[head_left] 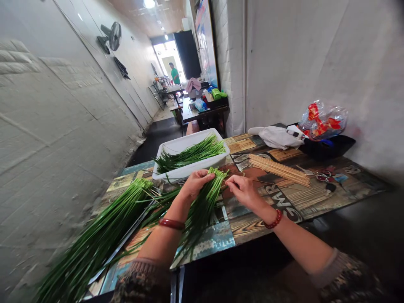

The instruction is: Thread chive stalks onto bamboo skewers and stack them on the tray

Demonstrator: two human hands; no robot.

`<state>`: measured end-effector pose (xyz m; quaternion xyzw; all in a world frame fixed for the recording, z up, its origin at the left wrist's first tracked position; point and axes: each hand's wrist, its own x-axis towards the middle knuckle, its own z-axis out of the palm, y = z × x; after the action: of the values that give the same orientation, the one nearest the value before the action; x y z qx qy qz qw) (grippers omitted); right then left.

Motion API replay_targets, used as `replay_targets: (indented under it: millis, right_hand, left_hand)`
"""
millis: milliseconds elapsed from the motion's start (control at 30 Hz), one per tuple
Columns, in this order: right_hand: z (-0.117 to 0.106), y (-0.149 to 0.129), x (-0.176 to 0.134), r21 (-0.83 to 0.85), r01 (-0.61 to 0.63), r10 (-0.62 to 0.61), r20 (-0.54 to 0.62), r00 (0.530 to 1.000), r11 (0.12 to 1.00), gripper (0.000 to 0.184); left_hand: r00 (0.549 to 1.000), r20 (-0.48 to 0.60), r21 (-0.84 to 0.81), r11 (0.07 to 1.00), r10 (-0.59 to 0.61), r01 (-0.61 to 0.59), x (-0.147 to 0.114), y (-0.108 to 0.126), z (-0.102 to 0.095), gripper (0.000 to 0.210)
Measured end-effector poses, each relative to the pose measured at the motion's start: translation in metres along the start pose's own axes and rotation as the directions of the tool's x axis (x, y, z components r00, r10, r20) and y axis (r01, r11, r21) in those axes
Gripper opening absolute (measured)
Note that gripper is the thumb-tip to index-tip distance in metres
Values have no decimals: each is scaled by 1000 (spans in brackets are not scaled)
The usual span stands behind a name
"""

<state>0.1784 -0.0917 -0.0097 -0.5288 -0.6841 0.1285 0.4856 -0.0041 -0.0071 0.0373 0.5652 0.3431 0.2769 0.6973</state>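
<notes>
step: poking a stick through chives | left hand [196, 182] grips the chive bunch [202, 206] | right hand [242, 190] pinches a thin bamboo skewer [268, 182] | next: push it straight

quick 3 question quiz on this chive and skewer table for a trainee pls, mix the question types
1. True or false: the left hand presses on a bundle of chives.
2. What lies in the white tray? A) chives B) skewers C) cloth
3. What is piled on the table to the right of the right hand?

Key: 1 true. 2 A. 3 bamboo skewers.
</notes>
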Motion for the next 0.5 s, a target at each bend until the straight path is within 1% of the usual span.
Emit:
replay_targets:
  millis: [133, 333, 500]
  right_hand:
    - [2, 1, -1, -18, 1, -1, -6, 1000, 1000, 20]
    - [-1, 1, -2, -18, 40, -40, 1, 999, 999, 19]
    - [-1, 3, 0, 32, -15, 14, 48, 999, 999, 19]
  left_hand:
    - [1000, 3, 10, 1000, 4, -4, 0, -1, 2, 33]
    - [1000, 5, 38, 999, -5, 5, -1, 1, 4, 33]
    - [998, 56, 10, 1000, 4, -5, 0, 0, -1, 37]
